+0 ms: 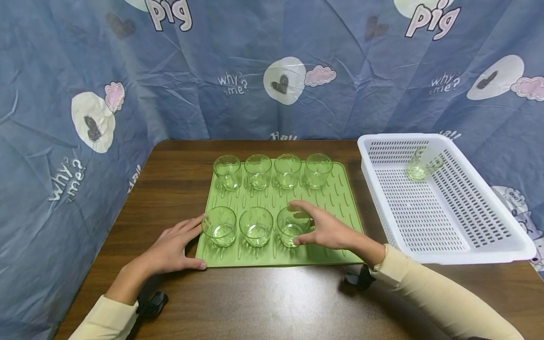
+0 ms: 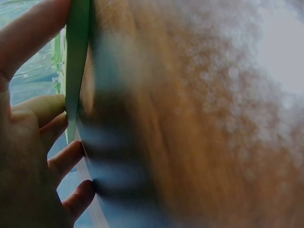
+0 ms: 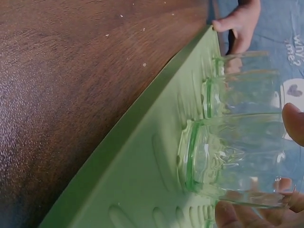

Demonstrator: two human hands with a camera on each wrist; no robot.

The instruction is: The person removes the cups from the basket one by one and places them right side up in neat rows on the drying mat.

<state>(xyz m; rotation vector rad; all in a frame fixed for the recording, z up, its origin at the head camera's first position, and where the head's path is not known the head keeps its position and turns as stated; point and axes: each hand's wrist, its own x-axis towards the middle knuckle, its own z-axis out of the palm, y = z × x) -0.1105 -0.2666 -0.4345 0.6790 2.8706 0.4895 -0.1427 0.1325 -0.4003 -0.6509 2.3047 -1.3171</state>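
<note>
A green ribbed mat (image 1: pixel 272 257) holds two rows of clear glasses. My right hand (image 1: pixel 329 229) is around the rightmost front glass (image 1: pixel 293 224), thumb on the near side and fingers curled on the far side. That glass (image 3: pixel 237 156) stands upright on the mat in the right wrist view. My left hand (image 1: pixel 176 248) rests at the mat's left edge, thumb at the near corner and fingers spread, beside the leftmost front glass (image 1: pixel 221 229). Between these stands the middle front glass (image 1: pixel 256 229). The left wrist view shows the left fingers (image 2: pixel 45 109) against the mat's edge.
A white perforated basket (image 1: pixel 374 189) stands right of the mat, with one glass (image 1: pixel 418 167) tilted inside. Behind the front row, several glasses (image 1: pixel 259 174) line the mat's far side. A printed blue cloth (image 1: pixel 238 108) hangs behind the brown table (image 1: pixel 272 302).
</note>
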